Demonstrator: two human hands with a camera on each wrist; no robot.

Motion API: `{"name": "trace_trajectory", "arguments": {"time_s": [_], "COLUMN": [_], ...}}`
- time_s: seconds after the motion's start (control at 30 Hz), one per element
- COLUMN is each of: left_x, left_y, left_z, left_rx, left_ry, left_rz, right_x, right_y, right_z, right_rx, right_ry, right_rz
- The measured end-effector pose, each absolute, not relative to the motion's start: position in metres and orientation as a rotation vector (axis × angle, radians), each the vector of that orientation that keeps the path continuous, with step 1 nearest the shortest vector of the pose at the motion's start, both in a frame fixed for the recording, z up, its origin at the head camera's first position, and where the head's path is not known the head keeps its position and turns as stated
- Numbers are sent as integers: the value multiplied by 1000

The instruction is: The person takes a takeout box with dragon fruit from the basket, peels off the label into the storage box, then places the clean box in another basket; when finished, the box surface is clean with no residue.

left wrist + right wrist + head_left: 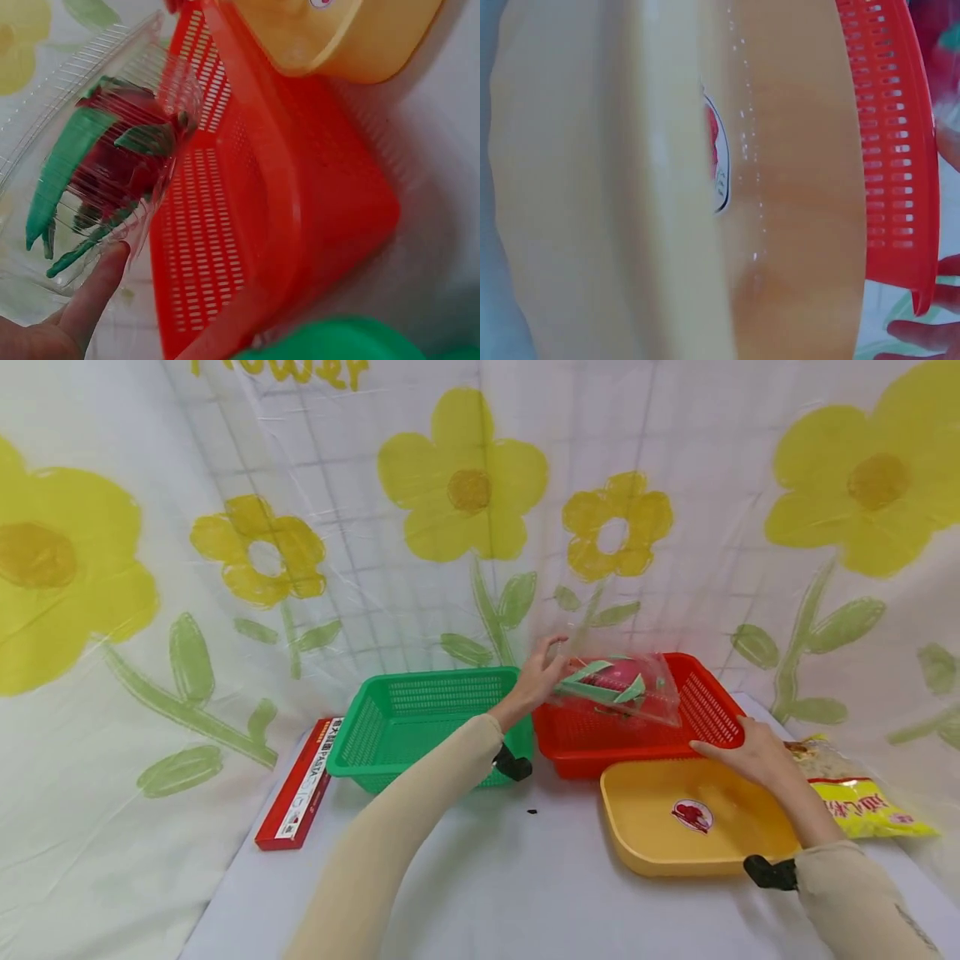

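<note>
In the head view my left hand (542,672) holds a clear plastic box (667,697) by its left end, over the red basket (581,764). Inside the box is a dark red, dragon-fruit-like item (124,142) with green pointed leaves. One straight finger of the left hand (60,330) lies against the box in the left wrist view. My right hand (753,752) is at the basket's near right corner, thumb apart from the fingers. The right wrist view shows its fingers (930,336) spread beside the basket's end. A yellow-orange tray (645,831) stands right in front of the basket.
A green basket (427,731) stands left of the red one, with a red pasta box (288,802) beyond it. At the right lies a yellow printed bag (862,802), partly behind my right arm. A flower-patterned curtain (420,610) hangs behind the white table (480,893).
</note>
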State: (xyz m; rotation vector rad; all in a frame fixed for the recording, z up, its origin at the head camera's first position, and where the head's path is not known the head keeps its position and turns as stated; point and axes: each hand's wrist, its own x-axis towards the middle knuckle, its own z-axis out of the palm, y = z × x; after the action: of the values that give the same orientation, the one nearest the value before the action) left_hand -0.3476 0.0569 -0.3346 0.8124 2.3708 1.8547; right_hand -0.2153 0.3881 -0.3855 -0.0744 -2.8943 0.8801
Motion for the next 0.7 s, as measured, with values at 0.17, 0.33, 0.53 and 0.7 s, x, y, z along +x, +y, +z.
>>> {"name": "trace_trajectory", "arguments": {"time_s": [0.17,0.33,0.53,0.7], "left_x": [-367,-377,-379,-374], "left_y": [87,95,110,133], "left_z": [-337,-350,-375,-398], "left_rx": [778,671,732,726], "left_ry": [2441,2562,2534,2516], "left_rz": [1795,1774,1779,1677], "right_x": [-218,-224,-224,-217], "right_y": [392,380,377,383], "right_z": [-380,-384,-387,-387], "right_rx": [-86,-62,-92,-117], "right_ry": [-2877,-2873,-2872,-2892], "right_rz": [854,893,836,815]}}
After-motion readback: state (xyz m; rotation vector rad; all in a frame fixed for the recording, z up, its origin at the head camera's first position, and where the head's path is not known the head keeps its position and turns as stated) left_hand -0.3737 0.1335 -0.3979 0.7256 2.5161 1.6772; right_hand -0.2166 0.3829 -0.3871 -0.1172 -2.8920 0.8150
